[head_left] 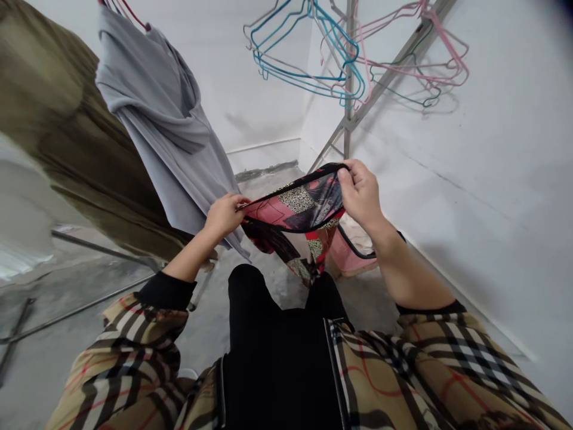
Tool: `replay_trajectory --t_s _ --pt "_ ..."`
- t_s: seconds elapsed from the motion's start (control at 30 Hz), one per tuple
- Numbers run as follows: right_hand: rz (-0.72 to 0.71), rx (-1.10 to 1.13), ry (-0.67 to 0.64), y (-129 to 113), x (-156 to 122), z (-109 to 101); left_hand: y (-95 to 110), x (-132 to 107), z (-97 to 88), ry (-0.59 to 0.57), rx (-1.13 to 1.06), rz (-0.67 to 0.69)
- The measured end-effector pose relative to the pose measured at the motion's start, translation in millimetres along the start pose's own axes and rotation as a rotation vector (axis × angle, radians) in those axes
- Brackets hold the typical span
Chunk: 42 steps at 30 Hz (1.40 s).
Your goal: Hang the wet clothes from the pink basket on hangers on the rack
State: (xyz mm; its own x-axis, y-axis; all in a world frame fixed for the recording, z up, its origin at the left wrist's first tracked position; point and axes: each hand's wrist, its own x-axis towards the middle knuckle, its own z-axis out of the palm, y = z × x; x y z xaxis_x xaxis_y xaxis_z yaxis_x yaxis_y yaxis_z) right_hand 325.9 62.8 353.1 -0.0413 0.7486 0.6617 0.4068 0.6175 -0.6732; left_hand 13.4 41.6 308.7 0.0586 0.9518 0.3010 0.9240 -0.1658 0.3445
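From here I see both hands up in front of the chest, each closed in a pinch on the black-trimmed edge of a printed garment. The left hand has its fingertips gathered on the garment's left end, and the right hand grips the raised edge farther right, fingers curled over it. Neither hand is fully open.

The garment's edge is stretched between the hands, its long axis running from the lower left up to the upper right. Its red, pink, black and speckled body hangs toward the concrete floor, and a loop of black trim droops beside the right forearm.

Room is tight on both sides. A gray garment hangs just behind the left hand, with an olive garment farther left. The white wall runs along the right, near the right forearm. A pink basket sits on the floor beneath the right hand, partly hidden by the hanging fabric. The most open space is ahead, over the floor toward the far corner. Above, blue wire hangers and pink wire hangers hang from a metal rack. Plaid sleeves fill the bottom of the view.
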Motion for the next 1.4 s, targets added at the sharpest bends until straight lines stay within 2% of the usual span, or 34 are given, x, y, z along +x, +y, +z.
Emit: replay_trajectory --t_s 0.17,0.23,0.33,0.4,0.47,0.6,0.7,0.87,0.93,1.1,1.2,1.4 --pt "0.004 -0.424 -0.109 21.4 -2.0 -14.5 -8.8 6.0 -23.4 0.139 -0.160 -0.137" --pt "-0.015 -0.491 -0.151 28.5 -3.7 -16.1 -7.2 8.3 -28.5 0.184 -0.339 -0.217" --pt "-0.006 -0.537 -0.155 35.3 -4.3 -17.4 0.3 10.8 -30.0 0.206 -0.728 -0.316" --pt "0.031 -0.493 -0.155 37.3 -3.1 -18.2 7.2 12.1 -29.4 0.202 -0.987 -0.378" --pt "0.115 -0.348 -0.178 37.5 -1.1 -18.4 14.2 13.3 -29.7 0.171 -1.204 -0.440" --pt "0.352 0.034 -0.264 35.7 2.8 -18.1 24.6 15.1 -33.2 0.057 -1.427 -0.545" --pt "0.434 0.182 -0.298 34.7 4.0 -18.8 27.9 14.2 -35.5 0.032 -1.369 -0.516" --pt "0.449 0.202 -0.286 35.8 3.3 -19.9 25.8 7.7 -38.1 0.070 -0.936 -0.388" --pt "0.440 0.196 -0.251 36.8 3.5 -19.1 25.6 4.9 -39.3 0.047 -0.863 -0.374" --pt "0.377 0.117 -0.187 41.9 5.9 -15.8 27.4 1.9 -39.8 -0.048 -0.970 -0.401" --pt "0.332 -0.017 -0.154 45.3 6.5 -15.1 26.5 2.1 -41.5 -0.075 -1.036 -0.412" --pt "0.221 -0.293 -0.074 48.3 4.5 -19.7 26.8 -1.3 -53.7 -0.174 -0.974 -0.345"
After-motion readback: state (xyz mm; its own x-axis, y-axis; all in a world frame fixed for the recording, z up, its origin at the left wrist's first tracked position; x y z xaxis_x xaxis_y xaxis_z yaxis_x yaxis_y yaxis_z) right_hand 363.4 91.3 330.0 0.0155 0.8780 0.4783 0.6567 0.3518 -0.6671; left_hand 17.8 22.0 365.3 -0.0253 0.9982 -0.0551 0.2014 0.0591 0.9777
